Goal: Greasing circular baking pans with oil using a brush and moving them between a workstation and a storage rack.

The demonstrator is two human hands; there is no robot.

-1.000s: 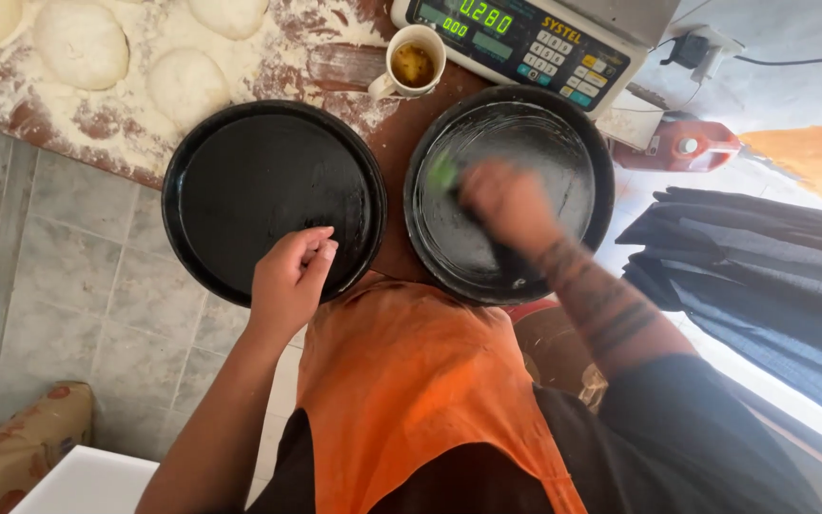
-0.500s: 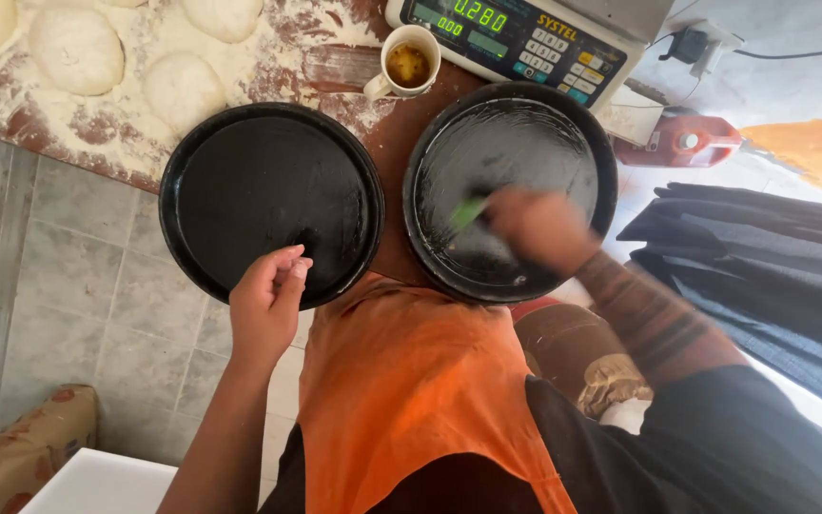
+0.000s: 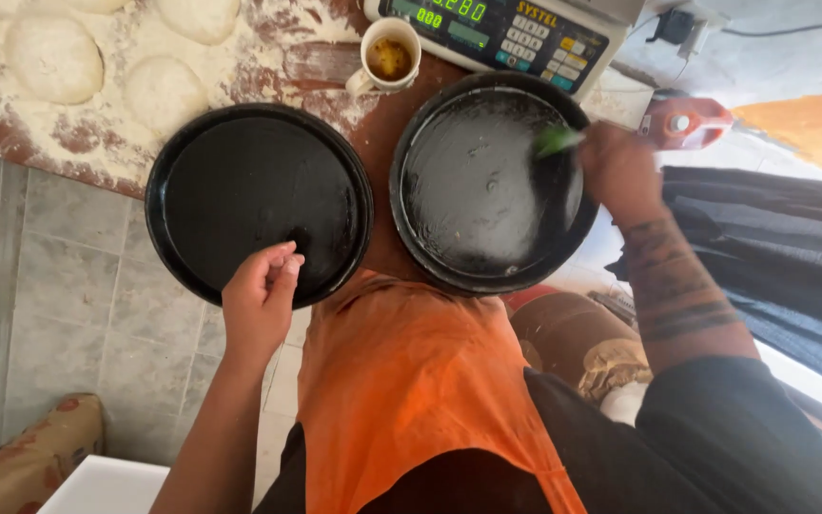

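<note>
Two round black pans sit side by side on a floury brown counter. My right hand is over the right rim of the right pan, closed on a small green brush whose tip touches the pan's shiny, oiled inside. My left hand rests at the near rim of the left pan, fingers loosely curled, holding nothing that I can see. I wear an orange apron.
Several flattened dough rounds lie on flour at the back left. A cup of brown liquid stands between the pans, a digital scale behind it. Dark folded cloth lies at the right, tiled floor below left.
My right hand has swept the green brush from the left side of the right pan across to its right rim. My left hand stays near the left pan's front rim.
</note>
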